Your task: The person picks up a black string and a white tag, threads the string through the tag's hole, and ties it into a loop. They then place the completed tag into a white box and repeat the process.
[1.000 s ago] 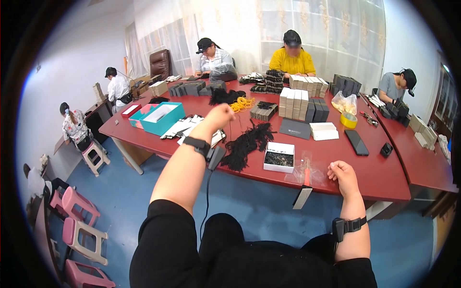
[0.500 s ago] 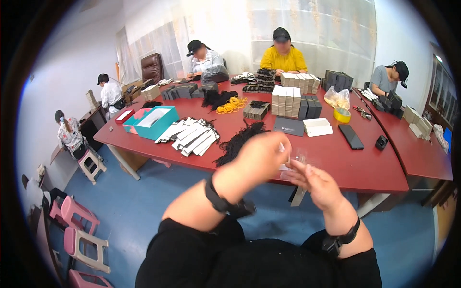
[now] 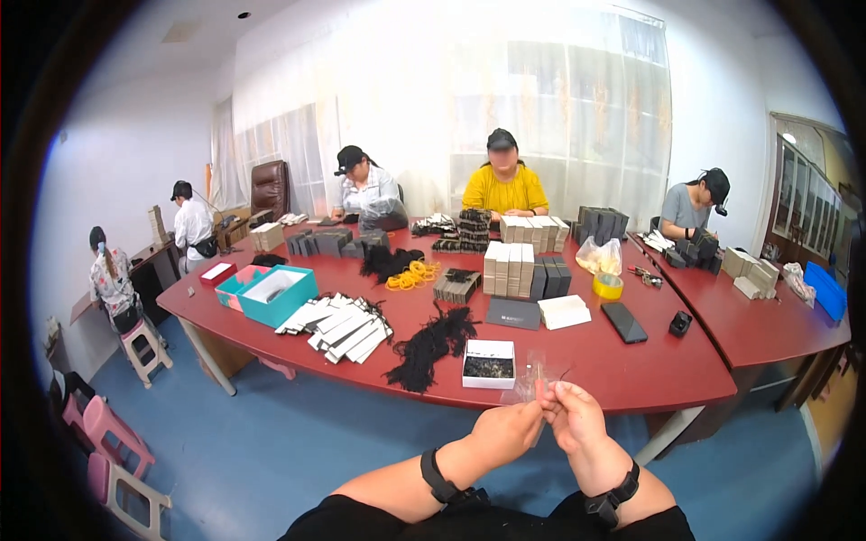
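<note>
Both hands meet at the near edge of the red table (image 3: pixel 361 374). My left hand (image 3: pixel 507 433) is closed, its fingertips pinched together against those of the right. My right hand (image 3: pixel 577 419) is closed too, thumb and fingers bent inward. Between the fingertips is something small and thin that I cannot make out, with a short dark strand beside it. A transparent plastic piece (image 3: pixel 520 389) shows just beyond the fingers. Next to it stands a small white box (image 3: pixel 489 352) with tiny dark bits inside. A pile of black cords (image 3: pixel 433 347) lies to its left.
White strips (image 3: pixel 347 329) lie fanned near a teal box (image 3: pixel 281 298). Behind are a dark card (image 3: pixel 512 314), white cards (image 3: pixel 565 312), stacked pale boxes (image 3: pixel 508 269) and yellow bands (image 3: pixel 413 275). To the right are yellow tape (image 3: pixel 608 286) and a phone (image 3: pixel 624 322). Several people work around.
My left hand has come back toward me from over the white box, uncovering it, and now meets my right hand. The view has tilted upward.
</note>
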The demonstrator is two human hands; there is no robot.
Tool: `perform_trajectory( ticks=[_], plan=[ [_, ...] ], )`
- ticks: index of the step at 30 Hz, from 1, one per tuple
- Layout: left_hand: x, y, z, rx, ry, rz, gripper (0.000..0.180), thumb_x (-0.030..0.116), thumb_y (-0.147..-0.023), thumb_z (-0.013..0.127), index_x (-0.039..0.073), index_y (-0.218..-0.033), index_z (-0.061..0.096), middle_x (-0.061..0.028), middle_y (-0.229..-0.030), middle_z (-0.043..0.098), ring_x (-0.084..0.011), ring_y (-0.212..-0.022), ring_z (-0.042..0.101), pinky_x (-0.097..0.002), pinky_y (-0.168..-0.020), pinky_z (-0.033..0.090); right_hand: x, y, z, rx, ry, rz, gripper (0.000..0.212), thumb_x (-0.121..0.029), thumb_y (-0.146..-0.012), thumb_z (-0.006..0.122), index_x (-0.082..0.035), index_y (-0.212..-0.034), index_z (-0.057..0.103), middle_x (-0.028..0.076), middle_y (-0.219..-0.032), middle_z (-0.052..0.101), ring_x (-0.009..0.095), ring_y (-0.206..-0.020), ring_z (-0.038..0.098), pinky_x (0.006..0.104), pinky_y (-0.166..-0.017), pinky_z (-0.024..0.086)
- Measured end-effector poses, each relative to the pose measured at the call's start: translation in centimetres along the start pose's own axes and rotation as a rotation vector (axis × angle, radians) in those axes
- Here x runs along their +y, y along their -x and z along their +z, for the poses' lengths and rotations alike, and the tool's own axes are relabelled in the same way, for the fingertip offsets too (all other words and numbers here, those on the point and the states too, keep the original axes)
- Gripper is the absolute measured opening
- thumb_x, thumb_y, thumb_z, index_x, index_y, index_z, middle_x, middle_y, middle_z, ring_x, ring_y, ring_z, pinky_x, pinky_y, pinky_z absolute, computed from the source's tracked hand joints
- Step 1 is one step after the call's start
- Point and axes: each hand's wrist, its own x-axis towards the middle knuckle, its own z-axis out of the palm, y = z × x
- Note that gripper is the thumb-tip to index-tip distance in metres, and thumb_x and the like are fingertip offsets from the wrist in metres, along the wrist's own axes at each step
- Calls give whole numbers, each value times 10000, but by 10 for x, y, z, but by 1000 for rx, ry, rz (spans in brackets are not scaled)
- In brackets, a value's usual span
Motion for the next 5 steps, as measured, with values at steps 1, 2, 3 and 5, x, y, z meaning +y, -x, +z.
perform_trajectory(
  ticks=[1, 2, 3, 5],
  plan=[
    [0, -1, 0, 26, 30, 4, 90, 120, -833, 567, 68, -769, 530, -111, -666, 578, -304, -588, 596, -392, -515, 472, -4, -3, -2, -41, -44, -19, 141, -142, -920, 524, -14, -945, 578, 64, -813, 566, 178, -735, 550, 303, -704, 457],
    [-3, 0, 2, -43, 32, 12, 68, 136, -832, 582, 72, -827, 561, -99, -706, 596, -293, -620, 608, -377, -535, 481, -9, -7, -3, -84, -86, -33, 128, -139, -921, 521, -20, -928, 567, 29, -713, 501, 141, -636, 480, 276, -622, 419],
    [-6, -3, 2, -38, 26, 17, 68, 136, -832, 582, 72, -827, 561, -99, -706, 596, -293, -620, 608, -377, -535, 481, -13, -8, 0, -127, -127, -47, 117, -137, -922, 517, -26, -912, 556, -6, -613, 437, 103, -537, 411, 248, -540, 380],
    [-12, -5, 1, -210, 159, 126, 138, 187, -843, 600, 74, -911, 559, -94, -773, 616, -286, -709, 620, -367, -609, 500, -26, -11, 0, -44, 13, -93, 126, -164, -915, 534, -38, -918, 542, -31, -566, 347, 82, -484, 302, 228, -471, 291]
  ],
)
